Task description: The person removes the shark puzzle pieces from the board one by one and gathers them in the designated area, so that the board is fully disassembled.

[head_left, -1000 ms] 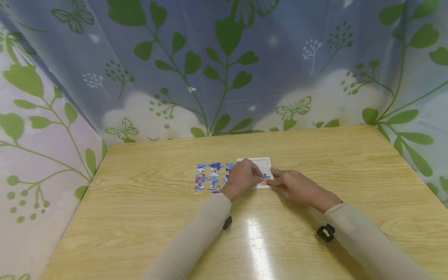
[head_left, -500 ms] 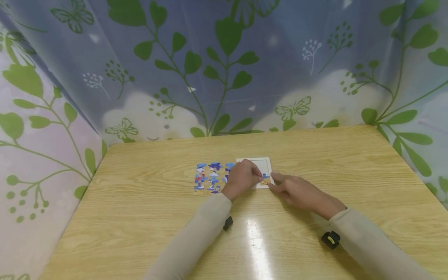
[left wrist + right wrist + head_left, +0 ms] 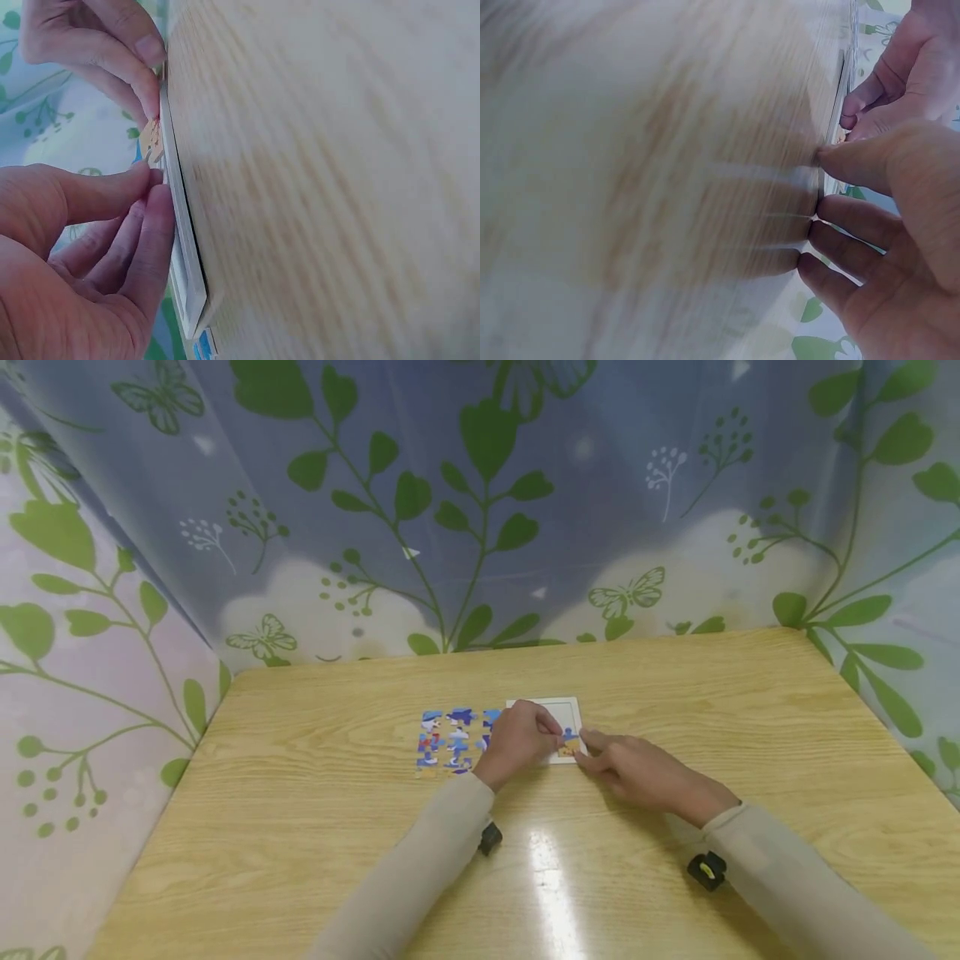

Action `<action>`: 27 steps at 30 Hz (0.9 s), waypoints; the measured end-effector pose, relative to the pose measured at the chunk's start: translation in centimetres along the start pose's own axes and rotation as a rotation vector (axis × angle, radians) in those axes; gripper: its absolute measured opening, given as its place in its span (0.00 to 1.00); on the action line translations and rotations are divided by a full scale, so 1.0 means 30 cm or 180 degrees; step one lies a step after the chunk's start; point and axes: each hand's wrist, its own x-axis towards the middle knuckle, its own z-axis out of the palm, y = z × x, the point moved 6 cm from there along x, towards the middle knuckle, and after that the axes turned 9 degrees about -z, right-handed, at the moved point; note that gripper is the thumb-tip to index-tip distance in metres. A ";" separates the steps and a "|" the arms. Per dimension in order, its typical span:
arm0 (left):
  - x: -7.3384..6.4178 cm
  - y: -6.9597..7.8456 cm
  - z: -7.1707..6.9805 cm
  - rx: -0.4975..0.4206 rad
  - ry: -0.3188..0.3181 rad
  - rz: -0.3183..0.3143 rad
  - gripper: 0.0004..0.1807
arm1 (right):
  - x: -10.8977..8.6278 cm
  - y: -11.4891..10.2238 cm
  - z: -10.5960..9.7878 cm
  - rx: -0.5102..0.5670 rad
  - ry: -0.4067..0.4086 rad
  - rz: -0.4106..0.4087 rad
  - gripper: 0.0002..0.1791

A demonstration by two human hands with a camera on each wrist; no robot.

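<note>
A white puzzle frame (image 3: 572,708) lies flat on the table, with a blue and sandy-orange puzzle piece (image 3: 568,747) at its lower right corner. My left hand (image 3: 520,739) reaches over the frame. Its thumb and fingertips come together at the piece's left side and appear to pinch its edge; they hide part of it. In the left wrist view, the orange piece (image 3: 151,140) stands slightly tilted above the frame's edge. My right hand (image 3: 633,768) rests at the frame's right corner, thumb and index finger touching its border, the other fingers extended to the tabletop.
Left of the frame, several loose puzzle pieces (image 3: 457,743) lie in rows, partly covered by my left hand. The wooden table (image 3: 315,827) runs back to a leaf-patterned curtain (image 3: 420,527). A black wrist device (image 3: 707,870) hangs below my right sleeve.
My right hand has drawn slightly back to the right, from over the piece to the frame's border, uncovering more of the piece. My left hand stays almost in place.
</note>
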 end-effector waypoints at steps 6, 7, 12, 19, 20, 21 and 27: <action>0.000 -0.009 -0.063 -0.0162 0.0257 0.0092 0.01 | 0.000 0.009 0.004 0.0041 -0.0038 0.0105 0.13; -0.002 -0.012 -0.080 -0.0148 0.0309 0.0090 0.02 | 0.001 0.010 0.004 0.0043 -0.0045 0.0122 0.12; -0.028 -0.038 -0.154 -0.0157 0.0365 0.0060 0.02 | 0.002 0.013 0.003 0.0047 -0.0061 0.0147 0.11; -0.084 -0.105 -0.215 -0.0071 0.0271 -0.0079 0.02 | -0.002 0.014 0.005 0.0060 -0.0056 0.0123 0.12; -0.091 -0.116 -0.220 -0.0055 0.0255 -0.0098 0.02 | -0.002 0.013 0.005 0.0079 -0.0053 0.0119 0.13; -0.099 -0.126 -0.225 -0.0052 0.0234 -0.0109 0.01 | -0.002 0.013 0.005 0.0093 -0.0048 0.0113 0.13; -0.137 -0.177 -0.245 0.0010 0.0142 -0.0154 0.01 | -0.002 0.013 0.004 0.0142 -0.0023 0.0106 0.12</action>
